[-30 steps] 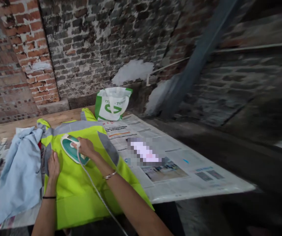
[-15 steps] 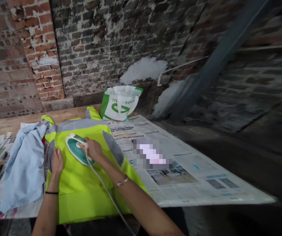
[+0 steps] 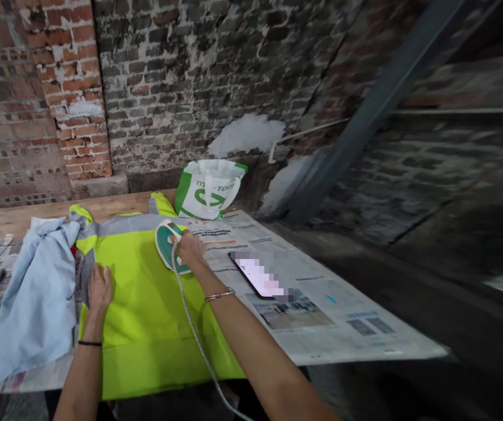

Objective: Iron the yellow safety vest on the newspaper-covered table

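On the tabletop [image 3: 19, 221], here's the fluorescent yellow garment [image 3: 135, 292], laid out with its hem at the near edge, and doing this well means pressing on taut, smoothed cloth. Down its left edge, the left grip [image 3: 99, 289] lies straight-fingered, pinching nothing visible; best to anchor there, well clear of the heat. Over on the right side, the right grip [image 3: 191, 250] wraps around the handle of the iron [image 3: 162, 245]: even pressure looks wise, with care where yellow meets grey. And the cord [image 3: 190, 321] wants steering off the fabric! Now the looks: bright garment, grey-banded, softly rippled; iron green with a white rim; cord pale, trailing across the cloth.
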Tool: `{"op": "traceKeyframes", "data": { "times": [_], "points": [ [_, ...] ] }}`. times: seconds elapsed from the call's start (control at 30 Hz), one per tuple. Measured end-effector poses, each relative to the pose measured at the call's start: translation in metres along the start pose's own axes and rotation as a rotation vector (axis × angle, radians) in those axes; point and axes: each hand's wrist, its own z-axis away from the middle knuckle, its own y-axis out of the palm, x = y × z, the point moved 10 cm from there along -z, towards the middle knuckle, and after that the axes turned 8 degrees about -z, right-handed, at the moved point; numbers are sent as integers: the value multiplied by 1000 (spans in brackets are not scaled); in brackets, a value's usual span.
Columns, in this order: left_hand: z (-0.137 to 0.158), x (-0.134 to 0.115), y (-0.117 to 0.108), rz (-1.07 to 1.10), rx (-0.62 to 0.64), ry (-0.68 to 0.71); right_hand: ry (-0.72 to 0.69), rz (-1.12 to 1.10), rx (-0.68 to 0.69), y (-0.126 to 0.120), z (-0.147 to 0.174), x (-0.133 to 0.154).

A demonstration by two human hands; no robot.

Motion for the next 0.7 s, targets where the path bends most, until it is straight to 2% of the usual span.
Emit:
{"op": "traceKeyframes", "data": {
  "times": [0.1,0.2,0.33,0.5,0.6,0.7],
  "points": [
    [1,0,1,19,-2,-18,14,23,-26,-4,1,-6],
    [1,1,1,27,-2,-32,-36,33,-7,1,8,-8],
    [0,2,-1,38,-2,-42,-250,-34,77,9,21,-10],
    [1,0,-8,52,-10,-37,-549,-331,251,7,42,-19],
    [1,0,-9,56,-8,-45,-655,-479,306,-5,61,-23],
    [-1,3,-8,58,0,-66,-710,-491,342,-11,87,-21]
  ]
}}
